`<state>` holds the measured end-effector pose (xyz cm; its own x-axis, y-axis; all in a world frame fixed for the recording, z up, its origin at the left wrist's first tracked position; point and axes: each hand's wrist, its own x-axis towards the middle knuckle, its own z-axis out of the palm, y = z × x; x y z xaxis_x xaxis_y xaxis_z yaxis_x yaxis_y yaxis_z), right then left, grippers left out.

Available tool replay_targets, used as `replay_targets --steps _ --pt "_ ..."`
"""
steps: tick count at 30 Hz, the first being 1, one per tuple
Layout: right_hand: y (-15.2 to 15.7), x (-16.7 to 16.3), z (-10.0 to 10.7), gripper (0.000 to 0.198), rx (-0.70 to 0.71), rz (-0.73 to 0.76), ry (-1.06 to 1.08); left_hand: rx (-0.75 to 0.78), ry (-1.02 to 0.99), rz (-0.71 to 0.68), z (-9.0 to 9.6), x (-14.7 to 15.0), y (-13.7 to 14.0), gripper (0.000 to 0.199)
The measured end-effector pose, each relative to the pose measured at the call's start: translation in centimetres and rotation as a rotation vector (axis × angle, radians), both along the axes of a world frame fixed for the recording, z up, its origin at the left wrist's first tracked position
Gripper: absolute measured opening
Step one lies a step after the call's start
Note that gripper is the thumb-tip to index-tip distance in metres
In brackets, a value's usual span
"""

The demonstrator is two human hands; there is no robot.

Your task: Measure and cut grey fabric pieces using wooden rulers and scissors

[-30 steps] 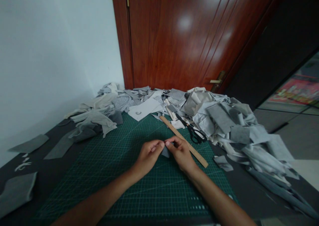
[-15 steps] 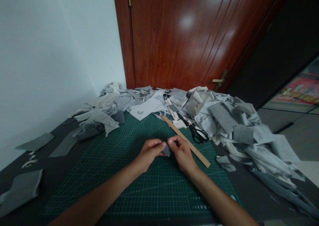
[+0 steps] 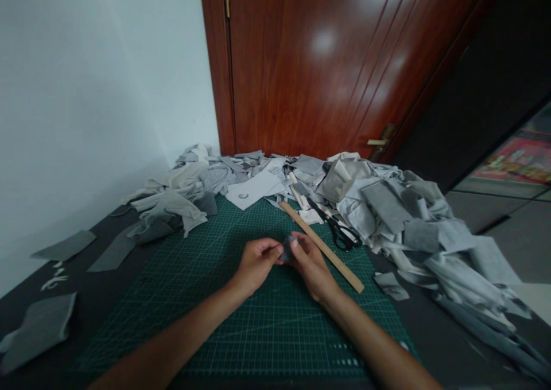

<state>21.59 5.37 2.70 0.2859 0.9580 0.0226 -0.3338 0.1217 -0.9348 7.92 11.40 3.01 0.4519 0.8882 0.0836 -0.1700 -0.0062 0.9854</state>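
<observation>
A small piece of dark grey fabric (image 3: pixel 287 250) is held up between my two hands, over the green cutting mat (image 3: pixel 241 332). My left hand (image 3: pixel 259 262) pinches its left side between thumb and fingers. On the right side, my right hand (image 3: pixel 309 261) grips the same piece, thumb on top. The fingers cover much of the fabric, so its full outline is hidden. Just right of my right hand a wooden ruler (image 3: pixel 325 249) lies slantwise on the mat. Black-handled scissors (image 3: pixel 342 235) rest beyond the ruler, their blades partly among scraps.
Grey and white fabric scraps (image 3: pixel 383 201) are heaped along the back and right. Another heap (image 3: pixel 172 206) lies at the left. White paper (image 3: pixel 253 189) with a curved mark sits at the mat's far edge. Loose grey pieces (image 3: pixel 47 324) lie on the dark table. Behind stands a wooden door (image 3: pixel 297 63).
The fabric piece has turned and risen slightly between my fingers. My right hand has shifted its hold, its thumb now lying on the fabric. The view has moved very slightly.
</observation>
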Motion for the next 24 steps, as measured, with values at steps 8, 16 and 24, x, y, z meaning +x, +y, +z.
replay_targets --steps 8,16,24 --pt "-0.5 -1.0 -0.4 0.05 0.007 -0.014 -0.029 0.319 0.182 0.124 -0.2 0.0 -0.9 0.021" --pt "-0.1 -0.6 -0.6 0.046 0.006 -0.031 0.087 0.237 0.117 0.159 0.1 -0.1 -0.5 0.02" --pt "0.5 0.6 -0.2 0.029 0.035 -0.201 -0.197 0.079 0.029 0.143 -0.3 0.0 0.3 0.023"
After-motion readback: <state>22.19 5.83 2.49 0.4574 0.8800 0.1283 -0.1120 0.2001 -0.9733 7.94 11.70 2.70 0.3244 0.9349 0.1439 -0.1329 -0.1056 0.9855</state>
